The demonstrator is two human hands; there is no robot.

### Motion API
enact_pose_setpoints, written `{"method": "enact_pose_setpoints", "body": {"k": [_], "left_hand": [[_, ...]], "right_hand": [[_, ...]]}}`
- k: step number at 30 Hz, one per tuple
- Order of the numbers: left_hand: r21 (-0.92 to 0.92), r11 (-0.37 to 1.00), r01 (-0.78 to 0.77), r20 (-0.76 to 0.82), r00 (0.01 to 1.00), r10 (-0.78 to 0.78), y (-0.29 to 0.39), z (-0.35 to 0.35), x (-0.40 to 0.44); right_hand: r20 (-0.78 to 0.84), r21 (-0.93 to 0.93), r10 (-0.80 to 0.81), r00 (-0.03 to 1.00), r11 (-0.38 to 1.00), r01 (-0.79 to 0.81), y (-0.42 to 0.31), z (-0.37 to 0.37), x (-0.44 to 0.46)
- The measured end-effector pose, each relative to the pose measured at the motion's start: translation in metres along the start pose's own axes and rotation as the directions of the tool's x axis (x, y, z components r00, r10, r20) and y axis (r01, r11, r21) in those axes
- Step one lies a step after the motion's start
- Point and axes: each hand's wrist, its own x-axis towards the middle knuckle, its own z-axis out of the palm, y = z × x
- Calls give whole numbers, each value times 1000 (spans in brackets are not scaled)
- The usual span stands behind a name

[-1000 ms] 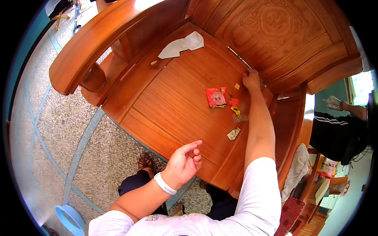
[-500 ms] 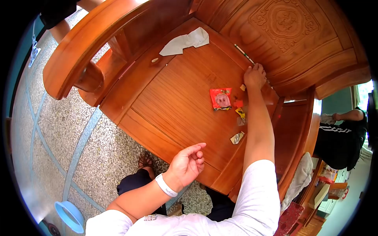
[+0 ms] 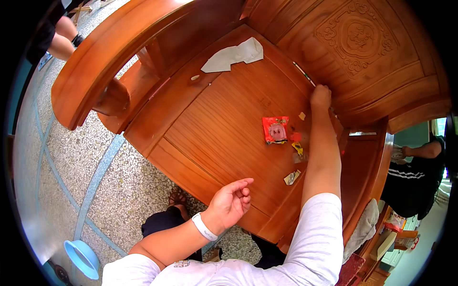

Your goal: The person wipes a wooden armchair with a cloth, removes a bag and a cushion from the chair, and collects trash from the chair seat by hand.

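My right hand (image 3: 320, 98) reaches to the back of a wooden seat (image 3: 210, 128), where the seat meets the carved backrest (image 3: 360, 40). Its fingers curl in, and their tips are hidden. From under it a thin white-and-green stick (image 3: 304, 74) runs along the seam. Palm up above the front edge, my left hand (image 3: 232, 202) is open and empty, with its fingers loosely bent. Between them lie a red snack packet (image 3: 275, 130), a yellow-black wrapper (image 3: 297, 148), a silvery scrap (image 3: 292, 177) and a small tan piece (image 3: 302, 116).
A crumpled white paper (image 3: 236, 55) and a small pale oval piece (image 3: 195, 77) lie towards the far left of the seat. A thick armrest (image 3: 95, 62) bounds that side. On the floor stands a blue basin (image 3: 82, 259). Another person (image 3: 412, 176) is at the right, and legs (image 3: 64, 38) show upper left.
The view has shifted a little, so the seat appears lower and further right. My right hand's fingers, spread before, are now drawn in. The left hand keeps its pose.
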Motion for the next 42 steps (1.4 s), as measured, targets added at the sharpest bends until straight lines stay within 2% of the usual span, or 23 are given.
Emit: {"method": "enact_pose_setpoints", "body": {"k": [3, 7, 10, 12, 16, 18, 19, 21, 24, 27, 30, 31, 33, 37, 42], "left_hand": [[-9, 1000, -8, 2, 1000, 8, 7, 4, -1], [-11, 1000, -12, 11, 1000, 12, 8, 3, 0], [-16, 1000, -13, 17, 1000, 14, 8, 0, -2], [-14, 1000, -16, 19, 1000, 16, 6, 0, -4], [13, 1000, -21, 12, 1000, 21, -1, 3, -5], [10, 1000, -29, -3, 1000, 29, -3, 3, -6], [15, 1000, -26, -1, 1000, 26, -4, 2, -6], [24, 1000, -15, -1, 1000, 15, -6, 1, -5], [32, 999, -33, 19, 999, 32, -8, -1, -4], [30, 999, -40, -2, 999, 40, -6, 0, -4], [29, 998, -49, -2, 999, 49, -5, -2, -4], [31, 998, -46, 3, 999, 45, -4, -1, -5], [24, 998, -59, 7, 998, 58, 0, -1, -5], [23, 999, -35, -13, 999, 36, -1, -2, -3], [29, 999, -33, -1, 999, 33, -1, -1, -4]], "right_hand": [[37, -76, -49, 998, 996, 52, -1, -6, 5], [0, -106, -106, 994, 989, 105, 5, 4, 10], [-9, -27, -131, 991, 991, 131, 2, -8, 2], [-32, 76, -226, 974, 971, 228, 16, -7, 2], [-33, 84, -224, 974, 971, 226, 26, -1, 1], [-128, 241, -171, 977, 950, 198, 23, -13, -8], [-127, 245, -174, 977, 949, 201, 22, -11, -8], [-49, 118, -258, 965, 958, 262, 28, -5, 0], [47, 15, -234, 971, 972, 233, 30, 8, 15], [-12, 38, -236, 972, 971, 236, 20, -3, 10], [57, -8, -179, 982, 984, 179, 11, 5, 20], [56, 3, -189, 980, 982, 189, 10, 7, 22], [91, -125, -291, 952, 945, 301, 12, 13, 26], [25, -105, -343, 939, 933, 344, 18, 9, 18], [-101, -84, -294, 950, 954, 286, 16, -21, -12]]}}
